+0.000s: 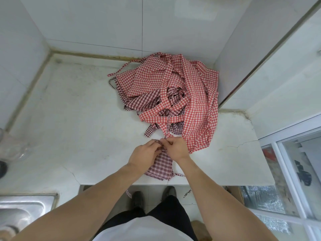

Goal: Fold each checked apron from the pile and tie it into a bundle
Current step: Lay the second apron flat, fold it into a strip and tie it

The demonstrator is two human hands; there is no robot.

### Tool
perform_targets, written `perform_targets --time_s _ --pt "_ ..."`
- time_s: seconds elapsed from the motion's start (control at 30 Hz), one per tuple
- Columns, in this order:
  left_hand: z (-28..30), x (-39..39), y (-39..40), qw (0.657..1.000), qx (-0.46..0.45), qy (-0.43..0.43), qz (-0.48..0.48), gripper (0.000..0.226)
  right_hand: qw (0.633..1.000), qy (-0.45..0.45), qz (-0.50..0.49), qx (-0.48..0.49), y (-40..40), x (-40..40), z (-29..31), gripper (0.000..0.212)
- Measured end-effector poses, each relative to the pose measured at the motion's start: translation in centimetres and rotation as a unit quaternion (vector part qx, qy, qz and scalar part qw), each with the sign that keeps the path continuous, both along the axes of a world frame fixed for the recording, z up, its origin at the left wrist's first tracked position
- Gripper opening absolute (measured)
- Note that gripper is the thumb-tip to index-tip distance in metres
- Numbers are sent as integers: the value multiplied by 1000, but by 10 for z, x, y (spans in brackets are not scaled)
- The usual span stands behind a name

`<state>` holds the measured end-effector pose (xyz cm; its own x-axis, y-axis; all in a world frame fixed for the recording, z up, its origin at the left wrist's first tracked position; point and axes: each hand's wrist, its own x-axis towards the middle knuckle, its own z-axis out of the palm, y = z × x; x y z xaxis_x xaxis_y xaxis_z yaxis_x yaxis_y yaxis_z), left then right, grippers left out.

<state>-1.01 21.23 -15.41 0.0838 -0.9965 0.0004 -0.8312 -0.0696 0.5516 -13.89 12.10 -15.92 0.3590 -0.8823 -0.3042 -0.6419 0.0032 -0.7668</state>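
A pale stone desk (73, 129) fills most of the view, its surface scuffed and cracked near the front edge, and it runs back into a tiled corner. On its far right part lies the pile of checked aprons (173, 94), a loose heap with red-and-white cloth on top and darker maroon-checked cloth showing underneath, straps trailing out to the left and toward the front. A steel sink (24, 206) is set into the desk at the lower left, and a white-framed glass panel (295, 171) stands along the right side.

At the front edge of the desk, just beside the pile, lies the folded apron (161, 166), a maroon-checked packet partly covered by both wrists. A thin strap (167, 126) runs from the hands up onto the pile.

The left hand (144, 152) rests on the top end of the folded apron with its fingers curled, pinching cloth or strap at the fingertips. The right hand (177, 146) meets it there, fingers curled round the strap. The two hands touch at the fingertips; the exact hold under them is hidden.
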Motion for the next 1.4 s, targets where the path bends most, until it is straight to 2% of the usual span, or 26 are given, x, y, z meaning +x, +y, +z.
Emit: perform_targets --time_s 0.07,0.2,0.23,0.3,0.33,0.37,0.4,0.43,0.53,0.57,0.63,0.73,0.83,0.97,1.13,1.23,1.3,1.4 --pt "1 -1 4 999 -2 21 34 35 1000 -10 -11 -1 1 1 -1 50" --pt "-2 -1 3 996 54 63 21 15 1000 -5 -6 0 3 -2 -3 48" --pt "-3 1 2 993 84 88 10 13 1000 -6 2 0 2 -3 -4 39" --pt "0 3 0 979 159 123 -23 13 999 -33 8 17 7 -5 3 8" --pt "2 5 -1 970 202 130 -37 14 998 -55 -6 33 12 -7 8 32" --pt "4 6 -3 960 239 137 -47 16 994 -97 -30 50 16 -10 10 46" --pt "6 8 -5 952 268 142 -51 19 992 -111 -44 47 21 -14 15 49" --pt "7 9 -7 945 288 148 -51 22 990 -135 -43 21 26 -18 15 44" --pt "8 11 -12 931 324 162 -45 24 993 -81 53 -65 45 -34 10 18" --pt "8 11 -14 928 330 168 -44 24 991 -55 87 -87 49 -39 6 17" --pt "7 9 -16 924 337 179 -37 21 984 -17 125 -123 56 -43 -2 30" --pt "4 5 -19 923 331 193 -21 22 983 -16 94 -156 63 -42 -2 36" --pt "3 5 -19 924 333 189 -14 24 973 24 100 -209 65 -36 -7 31" --pt "8 5 -16 927 335 166 -12 31 962 81 137 -220 65 -36 -7 21" --pt "11 1 -15 928 352 104 -69 22 954 134 185 -195 69 -32 6 40" --pt "12 -2 -15 932 345 85 -71 19 954 128 202 -180 67 -34 8 48" --pt "13 -7 -15 933 345 76 -73 21 971 102 183 -119 65 -41 11 46" --pt "13 -11 -14 937 338 60 -64 21 980 66 171 -81 61 -44 17 27"
